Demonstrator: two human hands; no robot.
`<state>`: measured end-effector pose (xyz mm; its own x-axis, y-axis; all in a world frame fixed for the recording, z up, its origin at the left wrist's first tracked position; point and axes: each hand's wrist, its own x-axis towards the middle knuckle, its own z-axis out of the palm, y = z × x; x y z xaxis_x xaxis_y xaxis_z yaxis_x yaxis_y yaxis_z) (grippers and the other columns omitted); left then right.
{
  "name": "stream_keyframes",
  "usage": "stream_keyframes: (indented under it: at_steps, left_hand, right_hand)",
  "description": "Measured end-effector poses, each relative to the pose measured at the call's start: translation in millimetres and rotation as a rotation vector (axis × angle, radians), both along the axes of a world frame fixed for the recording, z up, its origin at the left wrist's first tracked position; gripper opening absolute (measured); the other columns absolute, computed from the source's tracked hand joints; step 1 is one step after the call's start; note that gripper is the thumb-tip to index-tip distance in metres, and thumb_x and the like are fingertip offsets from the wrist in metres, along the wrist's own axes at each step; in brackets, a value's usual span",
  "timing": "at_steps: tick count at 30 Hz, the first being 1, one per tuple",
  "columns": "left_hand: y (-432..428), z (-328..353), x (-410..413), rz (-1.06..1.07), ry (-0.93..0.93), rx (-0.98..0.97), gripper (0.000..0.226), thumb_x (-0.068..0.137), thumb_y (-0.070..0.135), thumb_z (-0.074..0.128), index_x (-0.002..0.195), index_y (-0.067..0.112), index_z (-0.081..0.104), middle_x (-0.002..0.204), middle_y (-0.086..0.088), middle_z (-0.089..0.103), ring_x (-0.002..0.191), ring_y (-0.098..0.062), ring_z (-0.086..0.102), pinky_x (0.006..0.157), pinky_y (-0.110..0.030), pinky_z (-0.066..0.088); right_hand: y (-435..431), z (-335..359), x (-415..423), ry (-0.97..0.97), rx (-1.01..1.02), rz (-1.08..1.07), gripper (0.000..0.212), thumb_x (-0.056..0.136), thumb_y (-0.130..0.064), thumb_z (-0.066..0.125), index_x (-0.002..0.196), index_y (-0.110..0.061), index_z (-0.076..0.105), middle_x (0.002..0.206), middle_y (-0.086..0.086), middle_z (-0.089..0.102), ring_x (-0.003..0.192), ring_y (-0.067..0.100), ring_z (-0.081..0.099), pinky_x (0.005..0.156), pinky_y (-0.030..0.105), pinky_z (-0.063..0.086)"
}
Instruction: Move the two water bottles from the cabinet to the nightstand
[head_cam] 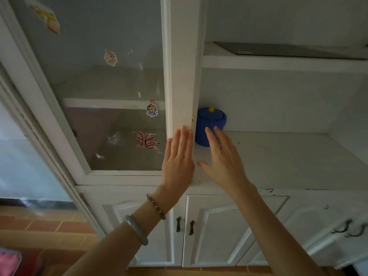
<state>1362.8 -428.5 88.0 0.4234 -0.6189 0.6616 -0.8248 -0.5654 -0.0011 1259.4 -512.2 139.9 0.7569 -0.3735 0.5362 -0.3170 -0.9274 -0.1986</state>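
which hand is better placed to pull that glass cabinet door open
Left, probably. The left hand lies flat against the glass door frame at its right edge. The right hand hovers open over the shelf by the blue pot.

L hand (177, 162) flat, fingers together, R hand (223, 160) open, extended

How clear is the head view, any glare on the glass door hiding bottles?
Head view: dim and soft, with wide-angle bending of the cabinet lines. The glass door carries hazy reflections and stickers; no bottle is discernible behind it. Left hand and right hand are sharp enough.
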Motion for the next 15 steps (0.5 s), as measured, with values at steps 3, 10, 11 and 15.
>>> stream_keyframes:
  at_steps: [3, 10, 11, 15]
  left_hand:
    - [-2, -2, 2, -0.005, -0.001, -0.011, 0.087, 0.081, 0.009, 0.062, 0.147, 0.004, 0.005, 0.153, -0.016, 0.003, 0.143, -0.029, 0.001, 0.116, -0.045, 0.008]
    - [1, 1, -2, 0.057, -0.033, 0.005, 0.080, 0.084, 0.013, 0.058, 0.148, 0.005, 0.010, 0.154, -0.013, 0.006, 0.143, -0.029, 0.007, 0.115, -0.047, 0.005]
    - [2, 1, -3, 0.058, -0.034, 0.020, 0.080, 0.084, 0.015, 0.058, 0.148, 0.005, 0.010, 0.155, -0.014, 0.007, 0.143, -0.029, 0.007, 0.115, -0.047, 0.005]
    - [11, 10, -8, 0.087, -0.031, 0.124, 0.091, 0.082, 0.033, 0.063, 0.148, 0.005, 0.007, 0.156, -0.016, 0.009, 0.143, -0.029, 0.006, 0.115, -0.051, 0.008]
  right_hand:
    - [-3, 0, 3, -0.004, -0.008, -0.009, 0.094, 0.066, -0.027, 0.081, 0.140, -0.006, 0.028, 0.143, 0.025, 0.035, 0.131, 0.037, 0.037, 0.100, 0.046, 0.038]
    - [1, -2, 2, 0.034, -0.003, -0.026, 0.094, 0.069, -0.028, 0.079, 0.142, -0.009, 0.023, 0.147, 0.023, 0.030, 0.134, 0.035, 0.031, 0.104, 0.044, 0.035]
    - [2, -3, 0, 0.038, -0.002, -0.026, 0.094, 0.070, -0.028, 0.078, 0.142, -0.009, 0.022, 0.147, 0.023, 0.029, 0.134, 0.035, 0.031, 0.104, 0.043, 0.034]
    - [11, -3, -13, 0.046, -0.003, -0.027, 0.093, 0.071, -0.028, 0.077, 0.142, -0.008, 0.022, 0.147, 0.023, 0.028, 0.135, 0.035, 0.029, 0.105, 0.044, 0.033]
